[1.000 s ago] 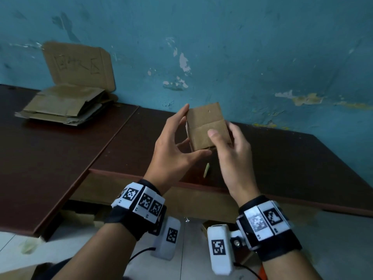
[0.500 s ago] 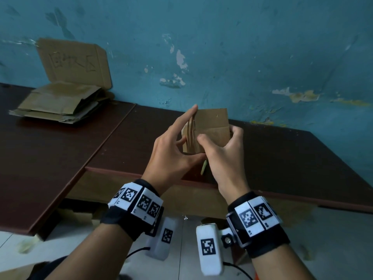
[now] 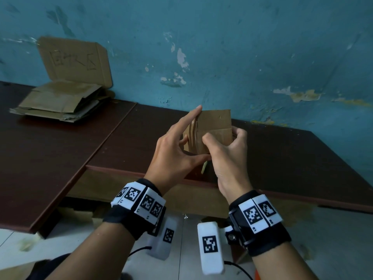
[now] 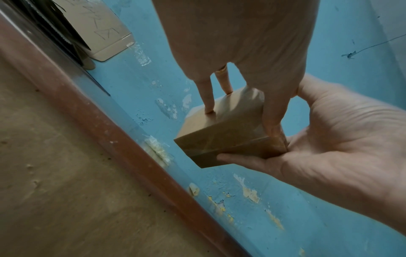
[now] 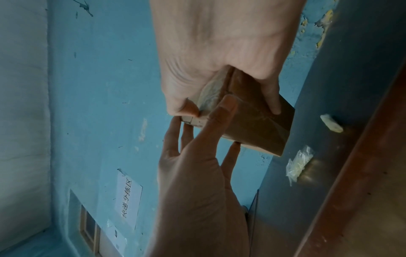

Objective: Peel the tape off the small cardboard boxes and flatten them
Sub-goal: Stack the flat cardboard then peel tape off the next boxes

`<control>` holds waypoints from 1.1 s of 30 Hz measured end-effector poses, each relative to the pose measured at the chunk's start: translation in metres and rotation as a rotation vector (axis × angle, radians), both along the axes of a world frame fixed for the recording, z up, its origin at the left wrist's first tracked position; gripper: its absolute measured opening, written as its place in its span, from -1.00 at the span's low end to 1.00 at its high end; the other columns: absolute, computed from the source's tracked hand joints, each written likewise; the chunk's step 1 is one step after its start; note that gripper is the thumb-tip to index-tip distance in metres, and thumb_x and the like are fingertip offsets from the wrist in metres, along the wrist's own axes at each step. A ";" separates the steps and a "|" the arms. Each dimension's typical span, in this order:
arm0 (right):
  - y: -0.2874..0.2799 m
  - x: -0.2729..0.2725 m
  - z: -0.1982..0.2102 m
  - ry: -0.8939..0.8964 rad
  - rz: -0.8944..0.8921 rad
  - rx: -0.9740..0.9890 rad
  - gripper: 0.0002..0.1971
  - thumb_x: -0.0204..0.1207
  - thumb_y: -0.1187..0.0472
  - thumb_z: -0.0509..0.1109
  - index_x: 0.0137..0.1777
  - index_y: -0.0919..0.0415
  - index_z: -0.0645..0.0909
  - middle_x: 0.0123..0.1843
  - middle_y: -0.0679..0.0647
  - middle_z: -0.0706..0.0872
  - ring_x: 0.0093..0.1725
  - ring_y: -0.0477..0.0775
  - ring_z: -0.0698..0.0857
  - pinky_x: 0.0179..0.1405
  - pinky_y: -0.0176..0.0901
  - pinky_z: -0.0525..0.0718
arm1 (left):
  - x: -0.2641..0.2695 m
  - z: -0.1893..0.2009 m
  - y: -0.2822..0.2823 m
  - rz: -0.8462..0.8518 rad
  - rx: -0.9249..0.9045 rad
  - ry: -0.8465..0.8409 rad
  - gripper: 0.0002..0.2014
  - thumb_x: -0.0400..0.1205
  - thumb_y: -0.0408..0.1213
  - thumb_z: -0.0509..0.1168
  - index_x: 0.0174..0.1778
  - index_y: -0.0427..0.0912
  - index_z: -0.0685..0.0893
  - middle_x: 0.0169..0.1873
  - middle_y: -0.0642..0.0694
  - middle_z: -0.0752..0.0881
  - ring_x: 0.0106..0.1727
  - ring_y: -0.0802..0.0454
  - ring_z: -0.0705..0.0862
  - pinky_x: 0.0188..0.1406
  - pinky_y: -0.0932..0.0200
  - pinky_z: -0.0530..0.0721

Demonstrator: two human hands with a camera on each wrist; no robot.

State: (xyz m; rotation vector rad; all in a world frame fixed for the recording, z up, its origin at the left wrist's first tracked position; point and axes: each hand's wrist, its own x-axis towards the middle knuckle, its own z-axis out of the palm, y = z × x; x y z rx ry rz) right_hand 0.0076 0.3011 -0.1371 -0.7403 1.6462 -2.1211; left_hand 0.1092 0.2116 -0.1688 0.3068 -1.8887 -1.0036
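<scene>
I hold a small brown cardboard box [image 3: 217,124] upright in the air over the table's front edge. My left hand [image 3: 175,146] lies against its left side, with the index finger straight up along the edge and the thumb under the lower corner. My right hand [image 3: 228,156] grips the box's right side, thumb on the front face and fingers curled round behind. The left wrist view has my straight left fingers [image 4: 208,104] touching the box [image 4: 219,135]. In the right wrist view, pale loosened tape [image 5: 208,97] is bunched by my right thumb on the box [image 5: 259,128].
A stack of flattened cardboard [image 3: 60,102] lies at the back left of the dark brown table [image 3: 60,158], under a cardboard sheet [image 3: 74,61] leaning on the blue wall. Small tape scraps [image 5: 299,160] lie on the table below my hands.
The box has moved slightly up and away from me. My left index finger has straightened along its left edge. My right fingers have curled tighter round the right side.
</scene>
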 end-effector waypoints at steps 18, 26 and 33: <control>-0.001 -0.002 0.000 -0.073 0.033 -0.047 -0.47 0.60 0.42 0.58 0.49 0.17 0.47 0.11 0.09 0.85 -0.15 -0.24 0.88 -0.20 -0.31 0.79 | -0.001 0.000 0.001 0.021 0.001 -0.006 0.05 0.43 -0.30 0.80 0.82 0.13 0.44 0.66 0.24 0.60 0.69 0.15 0.57 0.58 -0.21 0.71; -0.004 -0.004 0.000 -0.084 0.025 -0.059 -0.45 0.57 0.44 0.61 0.46 0.19 0.48 0.13 0.14 0.86 -0.10 -0.18 0.90 -0.16 -0.28 0.81 | -0.003 -0.001 0.002 0.017 0.018 0.008 0.05 0.42 -0.32 0.80 0.81 0.13 0.45 0.64 0.23 0.62 0.68 0.16 0.58 0.57 -0.20 0.71; 0.001 -0.004 0.001 -0.107 0.107 -0.051 -0.45 0.60 0.36 0.63 0.48 0.13 0.46 0.20 0.12 0.87 0.03 -0.11 0.93 -0.15 -0.28 0.82 | -0.001 0.000 0.000 0.014 0.023 0.013 0.06 0.42 -0.35 0.81 0.82 0.11 0.44 0.63 0.21 0.63 0.64 0.22 0.61 0.58 -0.16 0.72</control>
